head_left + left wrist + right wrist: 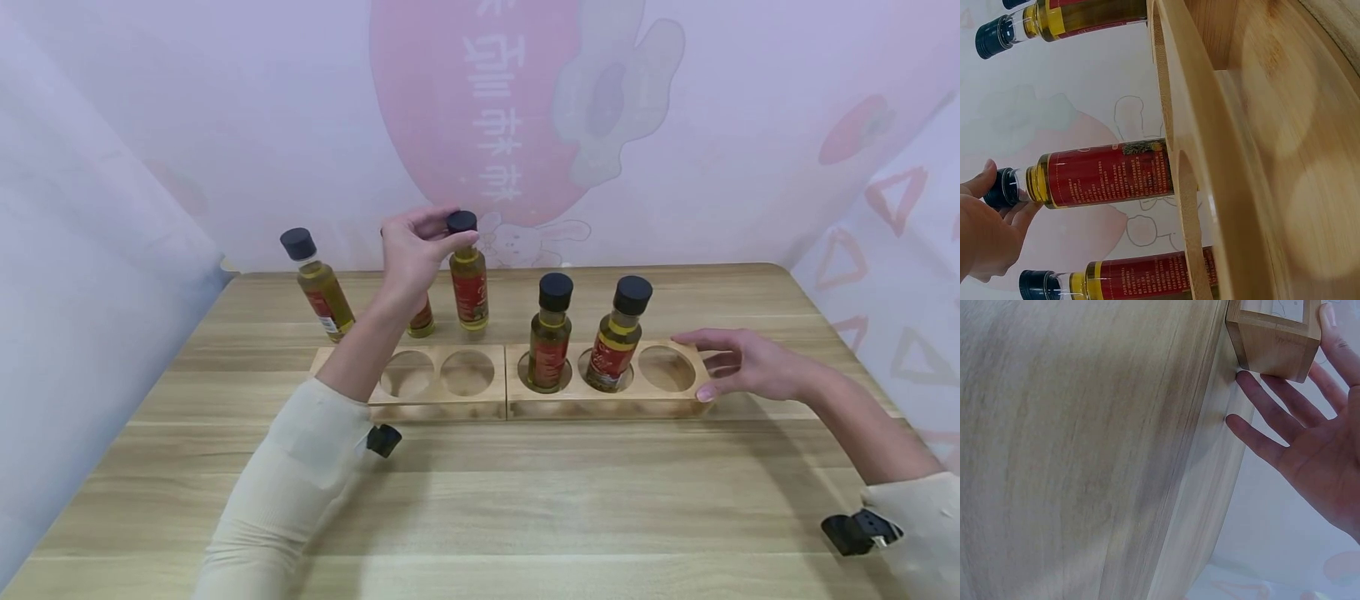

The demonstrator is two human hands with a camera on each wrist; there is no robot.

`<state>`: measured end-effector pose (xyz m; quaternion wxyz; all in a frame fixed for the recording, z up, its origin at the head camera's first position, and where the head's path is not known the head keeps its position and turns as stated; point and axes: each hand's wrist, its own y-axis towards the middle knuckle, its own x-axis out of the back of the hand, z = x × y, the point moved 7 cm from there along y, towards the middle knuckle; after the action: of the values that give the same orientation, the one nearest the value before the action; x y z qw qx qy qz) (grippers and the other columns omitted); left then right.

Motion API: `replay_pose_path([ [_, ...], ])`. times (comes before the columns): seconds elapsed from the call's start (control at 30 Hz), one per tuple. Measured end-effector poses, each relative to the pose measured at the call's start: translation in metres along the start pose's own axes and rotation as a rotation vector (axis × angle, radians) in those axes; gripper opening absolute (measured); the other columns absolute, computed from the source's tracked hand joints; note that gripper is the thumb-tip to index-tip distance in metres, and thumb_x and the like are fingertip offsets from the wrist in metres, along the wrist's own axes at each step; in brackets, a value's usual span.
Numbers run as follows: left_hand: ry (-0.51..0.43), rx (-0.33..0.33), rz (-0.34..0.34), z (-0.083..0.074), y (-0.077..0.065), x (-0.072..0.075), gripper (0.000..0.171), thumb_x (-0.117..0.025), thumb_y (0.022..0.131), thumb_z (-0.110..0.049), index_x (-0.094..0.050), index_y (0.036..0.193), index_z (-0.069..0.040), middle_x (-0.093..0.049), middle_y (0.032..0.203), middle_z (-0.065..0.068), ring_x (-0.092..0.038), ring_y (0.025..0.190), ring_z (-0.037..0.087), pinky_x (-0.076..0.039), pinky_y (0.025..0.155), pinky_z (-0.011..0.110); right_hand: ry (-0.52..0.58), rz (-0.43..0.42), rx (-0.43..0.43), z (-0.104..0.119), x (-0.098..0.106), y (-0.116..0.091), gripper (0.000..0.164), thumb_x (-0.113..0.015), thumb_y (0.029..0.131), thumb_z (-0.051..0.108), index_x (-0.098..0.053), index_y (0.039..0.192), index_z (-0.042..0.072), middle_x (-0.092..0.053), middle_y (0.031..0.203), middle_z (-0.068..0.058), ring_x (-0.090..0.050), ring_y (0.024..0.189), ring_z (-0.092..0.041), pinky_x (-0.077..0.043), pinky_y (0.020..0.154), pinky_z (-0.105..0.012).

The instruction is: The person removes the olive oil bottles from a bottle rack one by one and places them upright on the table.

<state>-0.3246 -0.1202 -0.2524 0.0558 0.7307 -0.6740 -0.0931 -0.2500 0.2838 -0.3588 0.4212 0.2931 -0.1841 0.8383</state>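
Pinching: left hand (412,252), grip closed round the black cylindrical cap (461,221) of an upright, red-labelled glass oil bottle (471,292) at the far side of the left smooth, round-holed wooden rack (442,412); best kept vertical, pressure even. Right hand (759,364): grip spanning the right end of the matching right-hand wooden rack (600,409); light bracing should suffice.

On the tabletop (525,500) before me, my left rack (442,411) and right rack (607,408) sit end to end. The right rack has one oil bottle (550,354) in its left hole, a second bottle (613,354) in its middle hole, and my right hand (757,365) at its right end. Behind the left rack are a leftmost bottle (324,296), a half-hidden bottle (422,318) and, under my left hand (416,250), a rightmost bottle (470,292).
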Motion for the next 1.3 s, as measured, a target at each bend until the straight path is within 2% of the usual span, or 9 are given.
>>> replay_pose_path([
  [0.1,0.005,0.013,-0.008,0.003,0.002,0.0,0.041,-0.084,0.083,0.005,-0.073,0.122,0.005,-0.075,0.116,0.019,-0.074,0.109,0.024,-0.058,0.097,0.032,0.001,0.001,-0.003,0.0,0.0,0.0,0.076,-0.087,0.083,0.004,-0.048,0.146,-0.01,-0.052,0.144,-0.036,-0.06,0.122,-0.054,-0.059,0.096,-0.035],
  [0.33,0.014,0.046,-0.018,0.011,0.005,0.001,0.041,-0.085,0.083,0.004,-0.073,0.122,0.002,-0.074,0.118,0.019,-0.073,0.111,0.024,-0.057,0.1,0.031,0.007,0.004,0.002,0.0,-0.001,0.0,0.076,-0.086,0.083,0.002,-0.048,0.147,-0.01,-0.051,0.143,-0.038,-0.061,0.121,-0.054,-0.058,0.096,-0.052],
  [0.43,0.019,0.062,-0.016,0.015,0.006,0.001,0.041,-0.085,0.083,0.003,-0.074,0.123,0.001,-0.075,0.119,0.018,-0.073,0.111,0.023,-0.056,0.1,0.03,0.015,0.006,0.0,0.0,-0.001,-0.001,0.076,-0.086,0.083,0.002,-0.047,0.147,-0.01,-0.051,0.143,-0.038,-0.061,0.121,-0.054,-0.057,0.096,-0.055],
  [0.7,0.052,0.088,-0.035,0.02,0.008,0.002,0.043,-0.086,0.084,0.0,-0.074,0.124,-0.002,-0.076,0.118,0.016,-0.073,0.112,0.022,-0.056,0.101,0.031,0.006,0.002,-0.013,0.0,-0.001,0.0,0.075,-0.086,0.083,0.003,-0.048,0.147,-0.01,-0.051,0.144,-0.037,-0.061,0.121,-0.054,-0.059,0.097,-0.049],
  [0.87,0.065,0.091,-0.043,0.024,0.009,0.001,0.042,-0.087,0.083,-0.002,-0.075,0.123,-0.004,-0.076,0.117,0.015,-0.074,0.111,0.022,-0.057,0.099,0.031,0.017,0.004,-0.002,0.0,0.0,0.0,0.075,-0.086,0.083,0.002,-0.047,0.147,-0.01,-0.05,0.144,-0.038,-0.06,0.121,-0.055,-0.057,0.096,-0.055],
  [1.03,0.047,0.064,-0.034,0.027,0.011,-0.001,0.04,-0.085,0.085,0.0,-0.075,0.123,-0.003,-0.075,0.118,0.017,-0.074,0.111,0.024,-0.057,0.099,0.032,0.028,0.006,-0.003,0.0,-0.001,0.0,0.076,-0.086,0.083,0.001,-0.047,0.147,-0.011,-0.05,0.144,-0.038,-0.06,0.121,-0.056,-0.056,0.097,-0.058],
  [1.2,0.039,0.053,-0.031,0.029,0.012,-0.003,0.039,-0.084,0.085,0.001,-0.075,0.123,-0.001,-0.075,0.118,0.018,-0.074,0.109,0.024,-0.057,0.099,0.032,0.013,-0.001,-0.007,0.0,-0.001,0.0,0.075,-0.086,0.083,0.002,-0.048,0.147,-0.01,-0.051,0.143,-0.037,-0.061,0.121,-0.054,-0.059,0.096,-0.049],
  [1.3,0.04,0.055,-0.032,0.031,0.013,-0.004,0.04,-0.085,0.084,0.0,-0.075,0.123,-0.001,-0.075,0.118,0.018,-0.074,0.109,0.023,-0.057,0.099,0.031,0.012,0.001,-0.011,0.0,-0.001,0.0,0.076,-0.086,0.083,0.003,-0.048,0.147,-0.01,-0.051,0.144,-0.037,-0.061,0.121,-0.054,-0.059,0.096,-0.048],
])
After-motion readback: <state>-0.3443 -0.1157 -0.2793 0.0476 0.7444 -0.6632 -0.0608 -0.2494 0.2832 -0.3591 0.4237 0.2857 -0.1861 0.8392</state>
